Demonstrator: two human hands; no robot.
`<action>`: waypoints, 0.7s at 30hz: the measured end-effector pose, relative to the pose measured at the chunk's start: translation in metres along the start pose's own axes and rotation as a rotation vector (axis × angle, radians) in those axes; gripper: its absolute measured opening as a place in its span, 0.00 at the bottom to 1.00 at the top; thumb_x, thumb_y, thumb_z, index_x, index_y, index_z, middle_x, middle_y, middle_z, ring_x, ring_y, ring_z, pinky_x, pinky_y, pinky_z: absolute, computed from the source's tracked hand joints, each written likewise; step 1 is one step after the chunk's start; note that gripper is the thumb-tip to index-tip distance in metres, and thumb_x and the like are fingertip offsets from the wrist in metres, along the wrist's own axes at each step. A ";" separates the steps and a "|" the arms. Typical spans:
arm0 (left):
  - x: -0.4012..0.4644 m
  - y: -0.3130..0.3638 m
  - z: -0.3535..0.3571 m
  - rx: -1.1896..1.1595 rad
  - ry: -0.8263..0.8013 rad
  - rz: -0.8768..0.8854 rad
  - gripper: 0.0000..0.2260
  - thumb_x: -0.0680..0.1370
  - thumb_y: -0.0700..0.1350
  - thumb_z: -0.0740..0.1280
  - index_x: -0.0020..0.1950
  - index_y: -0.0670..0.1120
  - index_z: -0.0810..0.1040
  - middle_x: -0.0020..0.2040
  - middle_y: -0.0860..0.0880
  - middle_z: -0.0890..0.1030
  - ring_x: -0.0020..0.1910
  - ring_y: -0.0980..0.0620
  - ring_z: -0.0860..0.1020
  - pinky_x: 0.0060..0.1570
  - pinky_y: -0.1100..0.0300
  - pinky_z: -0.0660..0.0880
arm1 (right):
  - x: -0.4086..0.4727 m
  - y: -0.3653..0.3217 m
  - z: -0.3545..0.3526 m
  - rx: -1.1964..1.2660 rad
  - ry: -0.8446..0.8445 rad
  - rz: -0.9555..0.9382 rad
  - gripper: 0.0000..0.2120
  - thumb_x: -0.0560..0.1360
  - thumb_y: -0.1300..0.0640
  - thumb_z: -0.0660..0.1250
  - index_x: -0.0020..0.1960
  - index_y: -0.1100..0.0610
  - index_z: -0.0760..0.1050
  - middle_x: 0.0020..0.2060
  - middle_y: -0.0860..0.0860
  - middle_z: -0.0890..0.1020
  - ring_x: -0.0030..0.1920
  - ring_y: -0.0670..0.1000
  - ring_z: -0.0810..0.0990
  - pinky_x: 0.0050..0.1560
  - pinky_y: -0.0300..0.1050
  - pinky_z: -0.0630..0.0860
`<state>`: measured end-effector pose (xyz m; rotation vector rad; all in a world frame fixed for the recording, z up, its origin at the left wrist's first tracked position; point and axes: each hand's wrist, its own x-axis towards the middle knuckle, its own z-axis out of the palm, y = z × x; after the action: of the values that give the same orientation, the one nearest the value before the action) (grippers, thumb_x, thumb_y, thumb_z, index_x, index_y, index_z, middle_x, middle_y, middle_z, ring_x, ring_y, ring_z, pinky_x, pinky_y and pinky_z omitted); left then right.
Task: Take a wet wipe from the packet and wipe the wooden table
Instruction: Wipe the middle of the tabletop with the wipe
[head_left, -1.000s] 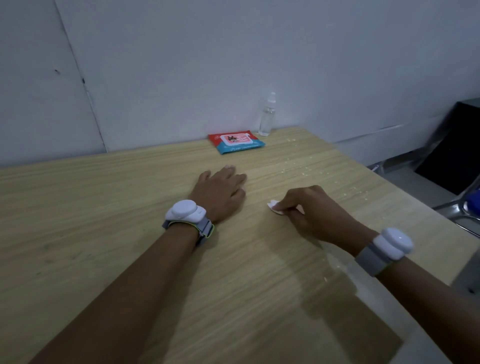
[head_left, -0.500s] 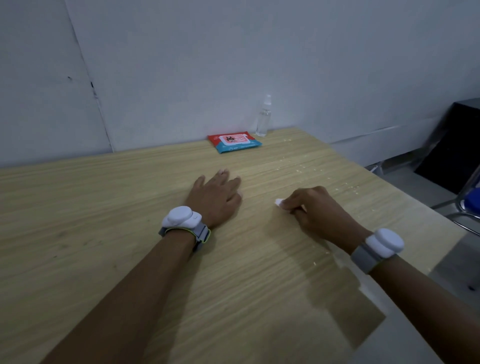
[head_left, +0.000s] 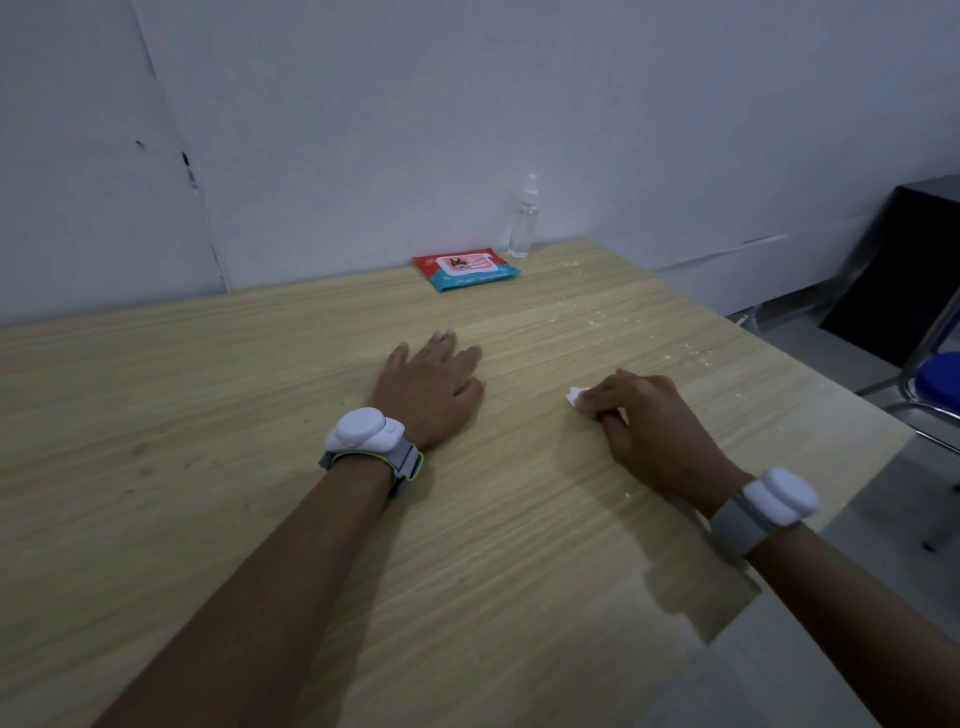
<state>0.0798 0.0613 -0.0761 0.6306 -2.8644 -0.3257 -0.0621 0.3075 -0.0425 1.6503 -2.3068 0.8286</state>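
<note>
Two bare forearms, without sleeves, extend into view, each with a device strapped at the wrist. The left hand (head_left: 431, 387) sits above a rounded white plastic wrist unit (head_left: 363, 429) on a grey fabric band (head_left: 402, 462) trimmed with a thin yellow-green edge. The right hand (head_left: 652, 423) sits above a matching smooth white two-lobed plastic pod (head_left: 781, 495) on a plain, wide grey strap (head_left: 737, 526). No markings are legible on either.

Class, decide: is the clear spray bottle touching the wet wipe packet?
Apart. The head view shows bare table between the spray bottle and the packet.
</note>
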 end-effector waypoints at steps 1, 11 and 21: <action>-0.001 0.000 0.000 -0.001 0.003 -0.001 0.24 0.84 0.59 0.50 0.81 0.57 0.59 0.84 0.49 0.54 0.83 0.52 0.50 0.79 0.43 0.46 | -0.004 -0.006 0.002 0.025 -0.025 -0.024 0.16 0.73 0.70 0.73 0.55 0.53 0.87 0.53 0.46 0.88 0.53 0.42 0.85 0.73 0.53 0.73; -0.004 0.004 -0.001 -0.009 0.039 -0.025 0.23 0.85 0.57 0.52 0.80 0.58 0.61 0.83 0.50 0.57 0.82 0.53 0.52 0.79 0.45 0.48 | -0.021 -0.007 -0.012 -0.012 -0.076 0.067 0.16 0.77 0.67 0.71 0.60 0.52 0.85 0.56 0.48 0.87 0.58 0.45 0.84 0.81 0.60 0.57; -0.007 0.007 -0.007 -0.026 0.014 -0.032 0.23 0.85 0.57 0.52 0.81 0.58 0.61 0.83 0.51 0.57 0.82 0.53 0.52 0.80 0.45 0.48 | -0.038 0.010 -0.027 -0.042 -0.044 -0.001 0.14 0.77 0.64 0.71 0.60 0.53 0.84 0.55 0.47 0.87 0.54 0.41 0.84 0.75 0.53 0.69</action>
<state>0.0846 0.0691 -0.0685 0.6724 -2.8348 -0.3613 -0.0619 0.3552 -0.0403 1.6684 -2.3361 0.7453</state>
